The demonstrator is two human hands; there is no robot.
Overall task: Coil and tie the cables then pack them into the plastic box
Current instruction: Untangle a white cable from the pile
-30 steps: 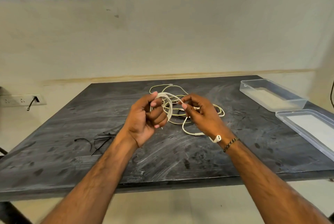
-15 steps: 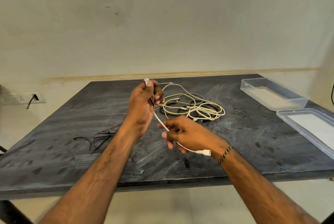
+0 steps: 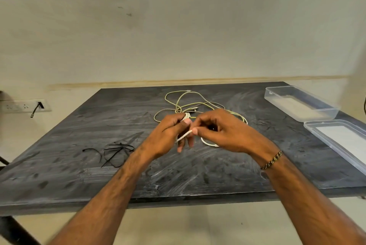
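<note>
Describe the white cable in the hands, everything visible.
The white cable is thin, smooth and round, plastic-looking. The left hand grips a small coil of it near the thumb; the right hand pinches a straight stretch between them. A loose loop curves out below the right hand, above the table. Its ends are hidden.

The right hand (image 3: 221, 132) covers the near part of the cable tangle (image 3: 190, 104) — where its loops run beneath the knuckles cannot be traced. The white cable (image 3: 183, 136) vanishes inside the left hand (image 3: 168, 136), blurred at the fingertips. The box lid (image 3: 340, 138) is cut off by the right edge — its far end is unseen.
</note>
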